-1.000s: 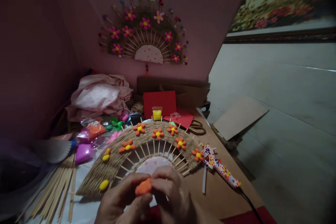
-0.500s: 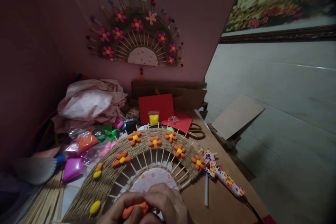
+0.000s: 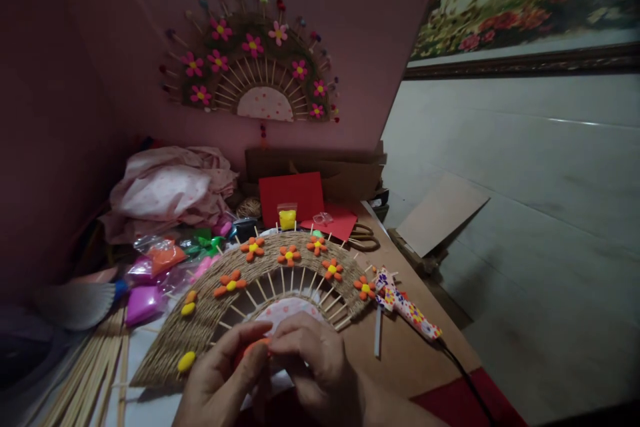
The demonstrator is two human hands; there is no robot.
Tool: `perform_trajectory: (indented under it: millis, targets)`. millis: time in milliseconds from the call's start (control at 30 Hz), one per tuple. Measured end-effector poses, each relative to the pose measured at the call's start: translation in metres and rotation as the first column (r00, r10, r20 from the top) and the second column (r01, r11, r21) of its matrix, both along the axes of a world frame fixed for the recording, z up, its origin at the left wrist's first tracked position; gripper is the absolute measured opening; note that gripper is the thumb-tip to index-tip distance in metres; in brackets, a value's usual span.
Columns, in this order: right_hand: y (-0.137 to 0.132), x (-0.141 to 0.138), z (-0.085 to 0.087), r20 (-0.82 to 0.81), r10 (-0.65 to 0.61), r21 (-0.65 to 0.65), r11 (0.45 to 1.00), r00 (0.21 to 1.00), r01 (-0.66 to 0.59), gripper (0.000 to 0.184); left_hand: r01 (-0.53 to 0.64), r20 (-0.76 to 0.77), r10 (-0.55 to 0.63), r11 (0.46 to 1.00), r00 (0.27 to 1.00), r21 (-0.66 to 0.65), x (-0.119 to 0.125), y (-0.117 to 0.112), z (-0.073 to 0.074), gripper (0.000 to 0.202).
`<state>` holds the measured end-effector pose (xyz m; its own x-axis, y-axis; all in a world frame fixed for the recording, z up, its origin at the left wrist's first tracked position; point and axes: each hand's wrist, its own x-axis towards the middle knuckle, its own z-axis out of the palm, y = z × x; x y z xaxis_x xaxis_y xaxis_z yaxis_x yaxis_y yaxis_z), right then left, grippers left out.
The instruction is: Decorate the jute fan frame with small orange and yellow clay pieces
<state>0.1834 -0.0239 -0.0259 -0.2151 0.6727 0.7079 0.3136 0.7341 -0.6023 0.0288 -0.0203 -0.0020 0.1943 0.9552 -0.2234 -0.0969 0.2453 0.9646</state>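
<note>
The left hand (image 3: 220, 373) has its fingers clamped on some orange clay (image 3: 257, 345), and the right hand (image 3: 317, 357) pinches the clay's right end. Partly hidden, it sits between the hands, before the flowered fan (image 3: 167, 347), near a glue gun (image 3: 413, 313) on the desk (image 3: 400, 370)
</note>
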Motion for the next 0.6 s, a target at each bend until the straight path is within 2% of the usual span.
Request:
perform_trajectory:
  millis: [100,200,267,367,500,600]
  targets:
    - [0.004,-0.001,0.001,0.045,-0.026,-0.016,1.0,0.999,0.027,0.015,0.067,0.017,-0.067,0.998,0.998,-0.001,-0.001,0.005,-0.004,0.032]
    - [0.009,-0.001,0.002,0.038,0.001,-0.026,1.0,0.999,0.0,0.011,0.024,0.027,-0.026,0.999,0.999,0.043,-0.001,0.01,-0.008,0.029]
    - [0.011,-0.001,0.002,0.003,-0.029,-0.07,0.997,1.0,0.029,0.009,-0.001,0.033,-0.003,0.995,0.999,0.104,0.001,0.012,-0.009,0.028]
    - [0.012,-0.001,0.003,-0.032,-0.106,-0.173,0.98,0.994,0.099,0.011,0.024,0.047,-0.032,0.985,0.998,0.171,0.004,0.013,-0.007,0.027]
    - [0.013,-0.002,0.01,-0.092,-0.118,-0.267,0.959,0.989,0.09,0.009,0.011,0.061,-0.03,0.958,0.998,0.287,0.007,0.017,0.005,0.022]
    - [0.017,-0.003,0.021,-0.101,-0.101,-0.224,0.972,0.99,0.076,0.006,-0.008,0.099,-0.024,0.95,0.995,0.311,0.005,0.025,0.02,0.027]
